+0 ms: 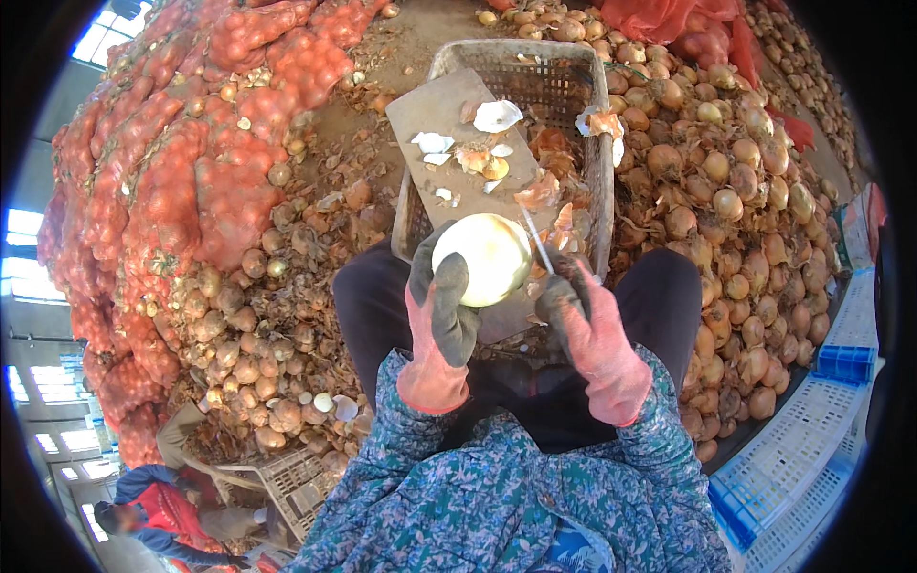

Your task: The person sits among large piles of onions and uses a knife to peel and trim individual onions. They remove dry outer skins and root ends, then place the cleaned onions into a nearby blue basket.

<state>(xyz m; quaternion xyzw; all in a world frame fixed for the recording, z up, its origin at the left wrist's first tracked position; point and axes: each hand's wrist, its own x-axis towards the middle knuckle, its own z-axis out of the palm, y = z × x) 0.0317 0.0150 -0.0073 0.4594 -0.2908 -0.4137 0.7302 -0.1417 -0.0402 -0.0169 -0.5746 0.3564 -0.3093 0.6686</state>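
Note:
My left hand (445,315), in a pink and dark grey coated glove, grips a peeled white onion (491,259) from its left side. Just to the right, my right hand (591,326), gloved alike, is closed around a small knife; its narrow blade (536,240) points up and away, close beside the onion. The knife's handle is hidden in the fingers. Beyond both hands a worn board (458,93) lies slanted across a plastic crate (600,215). On the board are white onion layers (498,116), brown skins and a small yellowish onion piece (496,168).
Loose unpeeled onions (680,222) are heaped at the right, others (236,351) at the left among dry skins. Red mesh sacks (165,193) of onions rise far left. White and blue plastic crates (795,444) stand lower right. Another person (165,508) is at the lower left beside a crate (297,487).

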